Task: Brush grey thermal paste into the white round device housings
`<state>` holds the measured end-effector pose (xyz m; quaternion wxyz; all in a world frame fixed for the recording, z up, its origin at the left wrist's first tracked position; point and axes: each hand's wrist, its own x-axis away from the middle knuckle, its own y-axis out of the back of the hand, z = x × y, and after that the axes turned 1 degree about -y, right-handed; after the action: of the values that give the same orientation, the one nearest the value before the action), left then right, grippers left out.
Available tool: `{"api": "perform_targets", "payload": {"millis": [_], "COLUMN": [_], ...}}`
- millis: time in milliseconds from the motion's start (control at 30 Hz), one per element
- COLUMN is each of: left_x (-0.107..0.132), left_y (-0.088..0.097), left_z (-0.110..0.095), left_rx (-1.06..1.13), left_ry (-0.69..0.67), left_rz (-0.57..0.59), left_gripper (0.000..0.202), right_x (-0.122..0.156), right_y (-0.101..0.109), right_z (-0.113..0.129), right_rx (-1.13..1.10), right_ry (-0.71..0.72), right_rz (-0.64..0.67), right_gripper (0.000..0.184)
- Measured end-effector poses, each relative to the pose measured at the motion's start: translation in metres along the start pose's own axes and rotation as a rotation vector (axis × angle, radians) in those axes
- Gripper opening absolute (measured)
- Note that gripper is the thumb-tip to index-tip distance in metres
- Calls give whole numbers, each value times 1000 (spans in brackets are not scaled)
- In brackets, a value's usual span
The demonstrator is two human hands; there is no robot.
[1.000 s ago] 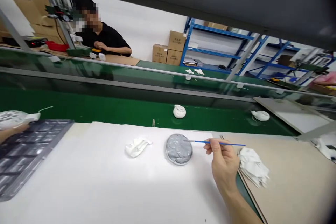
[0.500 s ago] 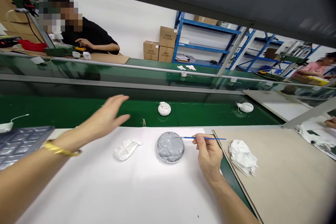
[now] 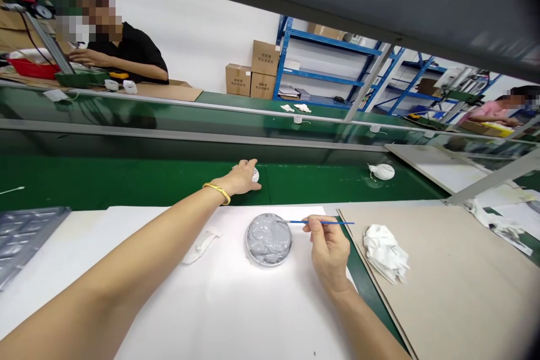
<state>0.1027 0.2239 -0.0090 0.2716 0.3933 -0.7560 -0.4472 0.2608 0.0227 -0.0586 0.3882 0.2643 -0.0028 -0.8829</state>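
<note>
At the green belt, my left hand (image 3: 241,178) is wrapped over a white, round vented device (image 3: 255,175); most of the device is hidden behind the fingers. A thin blue paintbrush (image 3: 312,222) is pinched in my right hand (image 3: 330,247), held nearly level. Its tip rests at the grey paste in a round, shallow dish (image 3: 248,253), which sits on white paper (image 3: 236,304). Partly behind my left forearm lies a crumpled white tissue (image 3: 202,247).
Another white device (image 3: 383,172) with a short cable lies farther right on the green belt (image 3: 312,183). Crumpled white cloth (image 3: 386,253) lies on the cardboard (image 3: 455,275) at right. A clear plastic tray (image 3: 29,236) is at left. Two co-workers sit across the line.
My left hand has reached forward and right from above the paper's edge, onto the white device. My right hand keeps the paintbrush at the dish. The view has shifted slightly.
</note>
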Motion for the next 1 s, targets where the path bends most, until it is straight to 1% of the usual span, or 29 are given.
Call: {"api": "perform_targets", "payload": {"millis": [133, 300, 433, 533, 600, 667, 733, 800, 867, 900, 1000], "left_x": [-4, 1, 11, 25, 42, 66, 96, 130, 161, 175, 208], "left_y": [-3, -1, 6, 15, 24, 35, 46, 53, 53, 50, 32], "left_z": [17, 32, 36, 37, 37, 35, 30, 23, 15, 11, -1], "left_rx": [16, 47, 85, 134, 180, 240, 391, 606, 786, 839, 942], "left_ry": [53, 61, 77, 128, 162, 158, 119, 98, 134, 165, 231], "left_rz": [-28, -62, -112, -190, -244, -264, -255, -228, -182, -164, -151], "left_gripper": [54, 52, 62, 69, 70, 68, 63, 61, 64, 67, 68], "right_x": [-1, -2, -2, -3, -6, -9, -12, -14, -14, -14, -14], "right_y": [0, -2, -3, -4, -5, -5, -5, -5, -5, -4, -4], "right_z": [-1, 0, 5, 5, 3, 0, -2, -1, 2, 4, 9], "right_rx": [-16, -69, -120, -179, -239, -341, -469, -573, -635, -657, -695], "right_ry": [-57, -144, -234, -308, -374, -467, -568, -646, -693, -709, -744], "right_rz": [0, -12, -37, -53, -57, -64, -87, -111, -126, -129, -138], "right_gripper": [26, 31, 36, 38, 39, 40, 40, 40, 40, 40, 40]}}
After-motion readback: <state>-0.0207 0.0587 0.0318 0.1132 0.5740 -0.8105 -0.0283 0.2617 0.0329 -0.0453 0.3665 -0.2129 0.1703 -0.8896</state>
